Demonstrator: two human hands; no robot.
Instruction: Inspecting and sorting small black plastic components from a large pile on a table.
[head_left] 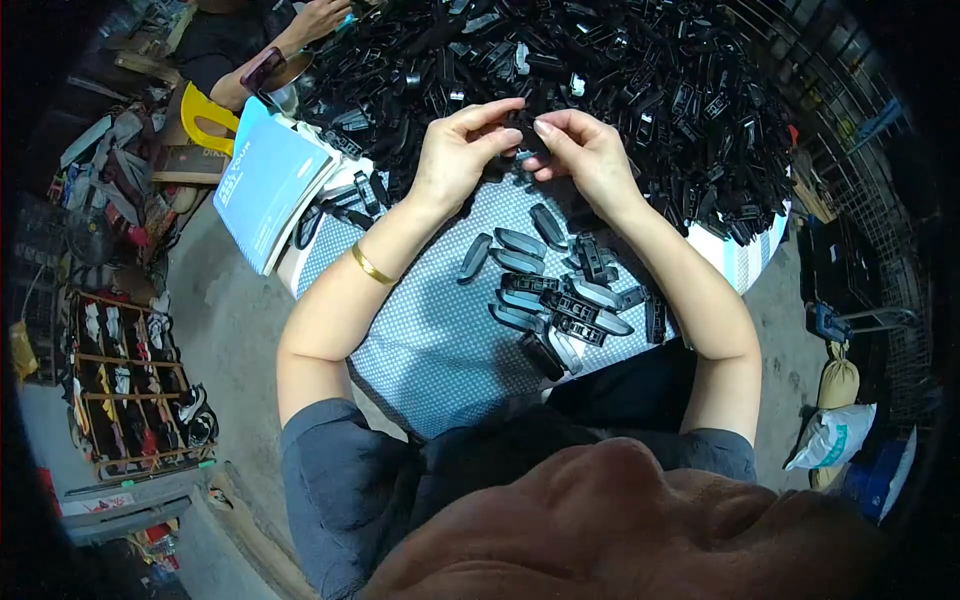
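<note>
A small black plastic piece (pixel 527 150) sits pinched between the fingertips of both hands, held just above the near edge of a large heap of black plastic parts (pixel 600 80) that covers the far half of the table. The left hand (pixel 462 150) is curled, its thumb and forefinger closed on the piece from the left, wrist bent slightly back; a gold bangle (pixel 371 266) rings the forearm lower down. The right hand (pixel 585 150) mirrors it, fingers bent and closed on the same piece from the right, so the two sets of fingertips nearly touch. Both forearms come up from the lower edge with elbows spread wide and converge at the piece.

Below the hands, on the dotted blue-grey cloth (pixel 430 340) covering the table, lies a loose cluster of finished-looking black and grey parts (pixel 560 290). A blue booklet (pixel 268 180) lies at the table's left edge. At the upper left, another person's hand (pixel 318 18) reaches toward the heap.
</note>
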